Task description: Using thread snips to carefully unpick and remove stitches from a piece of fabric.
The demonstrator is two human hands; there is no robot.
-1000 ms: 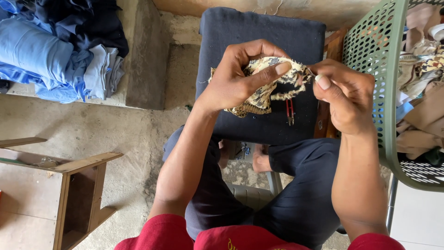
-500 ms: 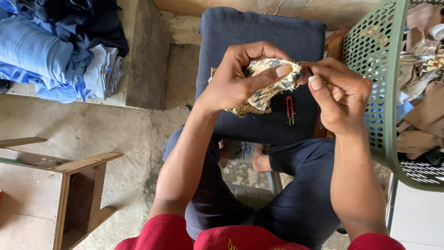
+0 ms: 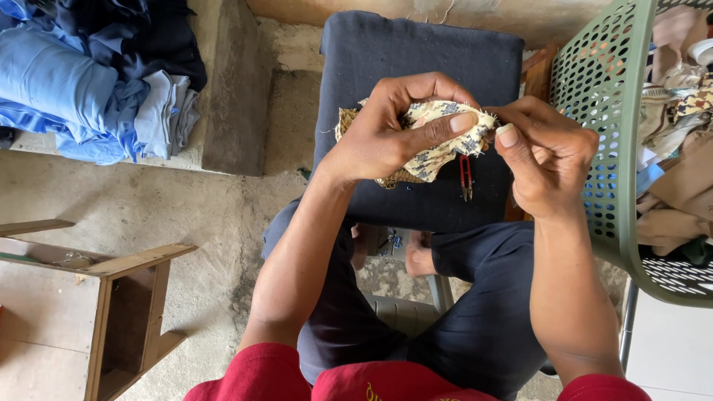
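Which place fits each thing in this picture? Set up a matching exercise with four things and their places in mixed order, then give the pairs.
Things:
1. patterned cloth scrap
2. green perforated basket
3. pile of blue clothes
4. wooden stool

Places:
A. lower left, on the floor
B. upper left
C. between both hands, over the dark cushion
D. right edge, filled with fabric

Pairs: 1-C, 2-D, 3-B, 4-A
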